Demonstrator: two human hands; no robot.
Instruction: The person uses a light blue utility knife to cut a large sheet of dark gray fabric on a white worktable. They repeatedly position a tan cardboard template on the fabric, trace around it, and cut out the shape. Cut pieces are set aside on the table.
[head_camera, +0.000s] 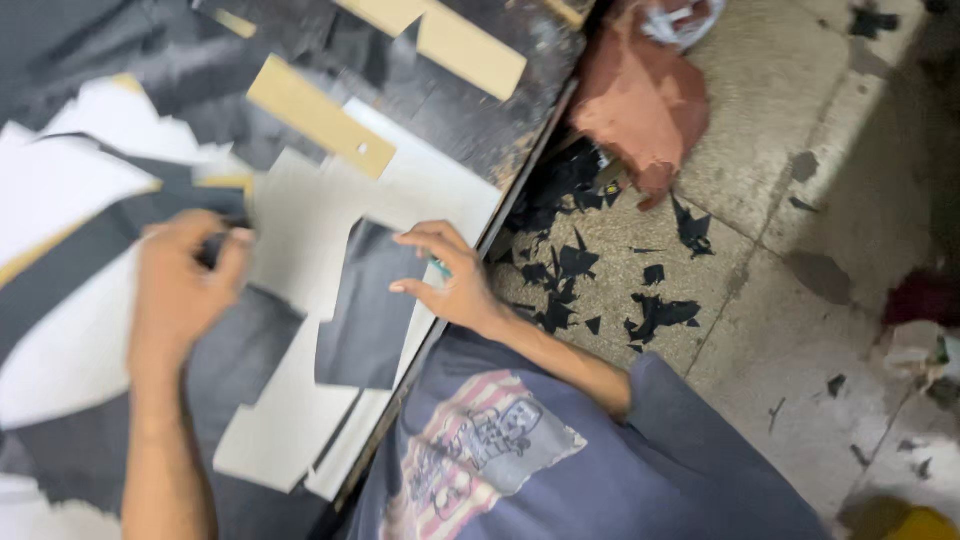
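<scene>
My left hand (185, 275) grips a small dark object against the black and white sheets on the worktable (480, 140). My right hand (445, 275) rests on the table's near edge, fingers spread, touching a dark grey cut piece of fabric (365, 320) that lies on a white sheet (300, 220). Something small and teal shows under the right hand's fingers; I cannot tell what it is. The view is blurred.
Tan cardboard strips (318, 115) lie on the table's far part. Black fabric scraps (600, 280) litter the speckled floor beside the table. A reddish-brown cloth heap (640, 100) lies on the floor. My blue printed shirt (520, 440) fills the lower middle.
</scene>
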